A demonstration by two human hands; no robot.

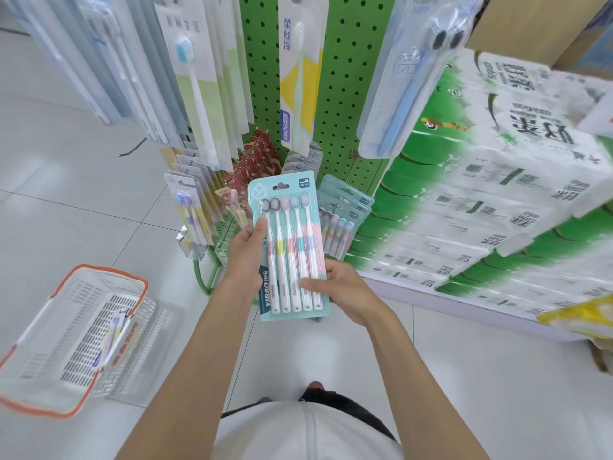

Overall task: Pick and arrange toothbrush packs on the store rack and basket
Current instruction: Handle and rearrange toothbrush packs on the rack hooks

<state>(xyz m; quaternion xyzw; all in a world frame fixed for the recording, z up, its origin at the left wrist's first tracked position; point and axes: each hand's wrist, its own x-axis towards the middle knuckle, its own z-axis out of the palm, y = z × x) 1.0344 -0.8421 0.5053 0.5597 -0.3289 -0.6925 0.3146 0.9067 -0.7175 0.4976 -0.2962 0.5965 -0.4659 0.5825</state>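
Head view: left hand [247, 257], right hand [345, 290] pinch toothbrush pack [292, 234] sides.

Both bare forearms reach forward and converge. The left grip [247, 257] pinches the left edge of a teal card pack of five toothbrushes [292, 227], thumb on its front. The right grip [345, 290] holds its lower right, thumb across the handles.

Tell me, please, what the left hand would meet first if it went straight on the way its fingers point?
Probably the red packs hanging low on the green rack, just beyond the five-brush pack that the left hand grips; depth is unclear.
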